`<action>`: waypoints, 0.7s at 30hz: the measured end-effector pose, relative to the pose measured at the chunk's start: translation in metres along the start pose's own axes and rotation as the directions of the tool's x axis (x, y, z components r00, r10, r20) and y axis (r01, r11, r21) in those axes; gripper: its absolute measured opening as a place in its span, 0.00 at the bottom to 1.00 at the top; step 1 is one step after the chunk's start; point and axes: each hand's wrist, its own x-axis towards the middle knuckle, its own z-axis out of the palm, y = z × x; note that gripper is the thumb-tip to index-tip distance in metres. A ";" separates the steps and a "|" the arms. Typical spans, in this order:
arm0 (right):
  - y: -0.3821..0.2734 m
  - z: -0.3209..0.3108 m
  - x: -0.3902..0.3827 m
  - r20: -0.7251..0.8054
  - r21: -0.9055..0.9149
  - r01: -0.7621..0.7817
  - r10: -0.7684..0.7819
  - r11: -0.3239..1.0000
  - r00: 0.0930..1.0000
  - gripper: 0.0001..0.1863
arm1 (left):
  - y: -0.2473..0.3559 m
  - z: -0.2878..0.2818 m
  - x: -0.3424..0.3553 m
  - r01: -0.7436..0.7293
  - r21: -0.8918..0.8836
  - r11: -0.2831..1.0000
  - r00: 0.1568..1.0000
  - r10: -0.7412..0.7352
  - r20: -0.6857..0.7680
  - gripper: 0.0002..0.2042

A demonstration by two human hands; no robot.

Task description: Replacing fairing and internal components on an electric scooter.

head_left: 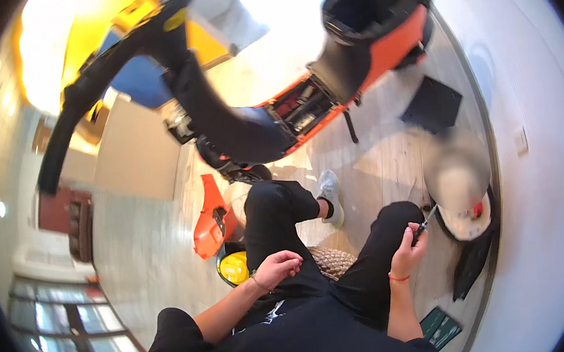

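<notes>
My right hand (409,245) grips a screwdriver (421,229) with a thin metal shaft pointing up to the right, above my right knee. My left hand (280,267) is held over my lap with curled fingers; whether something small is in them I cannot make out. Above my knees stands an orange and black scooter (378,53), with its floorboard compartment (303,114) uncovered and parts showing inside. To my left an orange panel (209,229) lies on the floor, with a yellow helmet (235,268) below it.
A wall (542,234) runs along the right. Beside it lie a black mat (430,103), a blurred pale object (464,220) on a dark piece (471,267), and a green case (439,326). A beige panel (126,156) stands at upper left, with a glass window (74,328) at lower left.
</notes>
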 end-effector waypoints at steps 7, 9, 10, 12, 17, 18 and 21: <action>-0.094 0.047 0.004 0.363 0.180 0.199 -0.253 0.963 0.897 0.06 | -0.019 -0.039 -0.072 -0.182 -0.298 0.937 0.975 0.132 -0.180 0.05; -0.146 0.064 -0.007 0.650 0.258 0.068 -0.225 0.964 0.726 0.07 | -0.025 -0.053 -0.083 -0.224 -0.330 0.917 0.964 0.158 -0.213 0.06; -0.176 0.072 -0.014 0.703 0.293 0.148 -0.318 0.945 0.637 0.07 | -0.027 -0.060 -0.087 -0.240 -0.350 0.905 0.958 0.163 -0.235 0.06; -0.241 0.090 -0.029 0.708 0.425 0.294 -0.516 0.856 0.482 0.07 | -0.035 -0.075 -0.093 -0.328 -0.434 0.839 0.918 0.174 -0.356 0.06; -0.411 0.133 -0.047 0.292 0.661 0.540 -0.842 0.521 0.454 0.19 | -0.052 -0.107 -0.096 -0.415 -0.585 0.697 0.890 0.179 -0.418 0.05; -0.442 0.145 -0.048 0.219 0.650 0.645 -0.912 0.402 0.347 0.20 | -0.055 -0.112 -0.096 -0.410 -0.592 0.694 0.888 0.155 -0.434 0.05; -0.492 0.188 -0.066 0.345 0.509 0.823 -0.936 0.252 0.073 0.20 | -0.061 -0.125 -0.090 -0.391 -0.614 0.686 0.910 0.189 -0.368 0.05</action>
